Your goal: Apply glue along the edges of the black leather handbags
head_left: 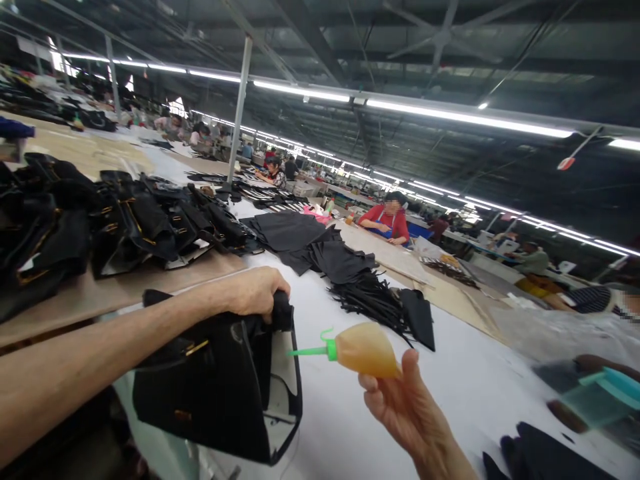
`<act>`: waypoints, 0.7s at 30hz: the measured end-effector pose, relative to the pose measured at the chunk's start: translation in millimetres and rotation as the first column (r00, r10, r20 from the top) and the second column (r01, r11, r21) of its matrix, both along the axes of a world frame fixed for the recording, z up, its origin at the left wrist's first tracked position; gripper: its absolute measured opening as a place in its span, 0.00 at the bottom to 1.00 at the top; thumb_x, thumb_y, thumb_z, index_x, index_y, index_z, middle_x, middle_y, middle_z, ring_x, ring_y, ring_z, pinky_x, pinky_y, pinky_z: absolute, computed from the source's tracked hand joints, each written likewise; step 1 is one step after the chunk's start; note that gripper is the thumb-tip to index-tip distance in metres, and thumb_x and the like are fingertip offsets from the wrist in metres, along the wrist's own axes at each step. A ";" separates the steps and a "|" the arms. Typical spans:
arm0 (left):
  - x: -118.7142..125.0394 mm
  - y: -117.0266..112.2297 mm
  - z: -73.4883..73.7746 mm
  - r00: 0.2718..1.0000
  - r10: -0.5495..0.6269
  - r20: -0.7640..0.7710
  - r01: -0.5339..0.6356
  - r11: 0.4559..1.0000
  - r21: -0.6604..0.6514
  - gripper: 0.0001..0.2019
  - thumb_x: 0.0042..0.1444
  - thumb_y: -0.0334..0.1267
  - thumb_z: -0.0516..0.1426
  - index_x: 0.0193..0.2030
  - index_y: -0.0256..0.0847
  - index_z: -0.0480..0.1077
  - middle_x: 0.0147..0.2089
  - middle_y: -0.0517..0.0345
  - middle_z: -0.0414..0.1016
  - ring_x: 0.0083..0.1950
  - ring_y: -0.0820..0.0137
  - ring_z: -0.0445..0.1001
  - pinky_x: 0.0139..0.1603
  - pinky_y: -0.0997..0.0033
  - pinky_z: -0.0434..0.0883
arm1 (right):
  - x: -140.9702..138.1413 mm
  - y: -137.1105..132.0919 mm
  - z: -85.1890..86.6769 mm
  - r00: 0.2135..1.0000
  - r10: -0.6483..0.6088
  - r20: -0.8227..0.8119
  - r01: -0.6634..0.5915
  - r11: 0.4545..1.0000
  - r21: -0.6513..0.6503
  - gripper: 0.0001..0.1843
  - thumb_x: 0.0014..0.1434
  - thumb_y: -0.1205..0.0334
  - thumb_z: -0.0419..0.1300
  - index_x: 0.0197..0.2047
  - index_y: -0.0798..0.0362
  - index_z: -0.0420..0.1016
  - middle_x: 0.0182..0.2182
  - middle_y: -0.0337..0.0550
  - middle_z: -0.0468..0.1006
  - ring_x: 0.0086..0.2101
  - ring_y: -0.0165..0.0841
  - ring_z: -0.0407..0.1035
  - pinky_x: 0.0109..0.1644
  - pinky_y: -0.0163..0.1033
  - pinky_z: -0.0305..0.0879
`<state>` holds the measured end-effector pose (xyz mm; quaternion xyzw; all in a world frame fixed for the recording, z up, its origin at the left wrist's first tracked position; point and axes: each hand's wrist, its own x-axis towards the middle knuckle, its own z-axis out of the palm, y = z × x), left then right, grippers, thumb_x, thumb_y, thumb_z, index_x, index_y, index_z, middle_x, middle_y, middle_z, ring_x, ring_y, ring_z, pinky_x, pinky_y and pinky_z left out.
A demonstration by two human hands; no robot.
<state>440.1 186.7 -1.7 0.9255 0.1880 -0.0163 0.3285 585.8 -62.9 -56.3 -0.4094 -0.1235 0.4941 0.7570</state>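
A black handbag [200,400] with gold-coloured fittings is tilted at the near edge of the white table, its pale inside facing right. My left hand [257,291] is closed over the bag's upper edge, with the fingertips hidden behind the black material. In my right hand [405,407] is a squeeze bottle [367,348] of amber liquid, held at its base between thumb and fingers. The bottle lies level, and its thin green nozzle points left at the bag's open side. Whether the tip touches the bag I cannot tell.
Several black bags [145,220] stand in a row at the left. Black sheets [290,233] and strips [370,300] lie across the white table [345,427]. A teal-lidded container [600,400] is at the right. A person in red [387,220] sits farther back; a pole [241,107] rises behind.
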 end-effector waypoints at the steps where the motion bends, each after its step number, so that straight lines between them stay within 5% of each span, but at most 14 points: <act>1: -0.3 -1.0 1.1 1.000 0.003 -0.002 -0.003 1.000 0.007 0.09 0.33 0.29 0.59 0.25 0.43 0.73 0.19 0.69 0.68 0.25 0.74 0.65 0.23 0.77 0.55 | -0.2 -1.3 -0.4 1.000 0.001 0.025 -0.001 1.000 0.006 0.28 0.43 0.47 0.72 0.40 0.60 0.76 0.33 0.48 0.78 0.26 0.28 0.70 0.28 0.28 0.70; 6: 0.5 -4.2 3.9 0.999 0.028 -0.017 -0.027 0.997 0.068 0.09 0.33 0.29 0.60 0.25 0.43 0.74 0.18 0.68 0.66 0.24 0.73 0.64 0.22 0.77 0.55 | -2.2 0.7 0.0 0.973 -0.010 0.230 0.012 1.000 -0.004 0.22 0.50 0.53 0.70 0.46 0.51 0.74 0.33 0.42 0.77 0.24 0.26 0.67 0.25 0.26 0.66; 10: 1.4 -4.8 3.5 0.999 -0.011 -0.030 0.013 0.998 0.067 0.10 0.33 0.29 0.60 0.27 0.43 0.74 0.20 0.68 0.67 0.25 0.73 0.65 0.23 0.77 0.56 | 0.3 7.4 -0.5 0.884 -0.013 0.467 0.032 0.999 -0.031 0.23 0.54 0.47 0.63 0.44 0.57 0.75 0.33 0.48 0.77 0.20 0.27 0.62 0.20 0.30 0.59; 16: 2.6 -9.4 5.3 0.999 -0.013 -0.029 0.015 0.996 0.087 0.09 0.34 0.29 0.60 0.27 0.41 0.73 0.20 0.67 0.68 0.25 0.73 0.65 0.23 0.77 0.57 | 12.1 2.5 6.7 0.741 0.045 0.670 0.083 0.984 -0.158 0.27 0.54 0.49 0.62 0.54 0.53 0.66 0.42 0.48 0.75 0.38 0.42 0.69 0.35 0.42 0.65; 21: 3.3 -10.0 5.3 0.998 -0.044 -0.037 0.048 0.994 0.102 0.08 0.37 0.30 0.59 0.28 0.40 0.73 0.22 0.66 0.70 0.25 0.74 0.66 0.22 0.78 0.56 | 18.3 -2.2 17.8 0.674 0.184 0.715 0.026 0.962 -0.273 0.31 0.46 0.51 0.67 0.51 0.53 0.66 0.38 0.46 0.76 0.36 0.43 0.68 0.36 0.43 0.63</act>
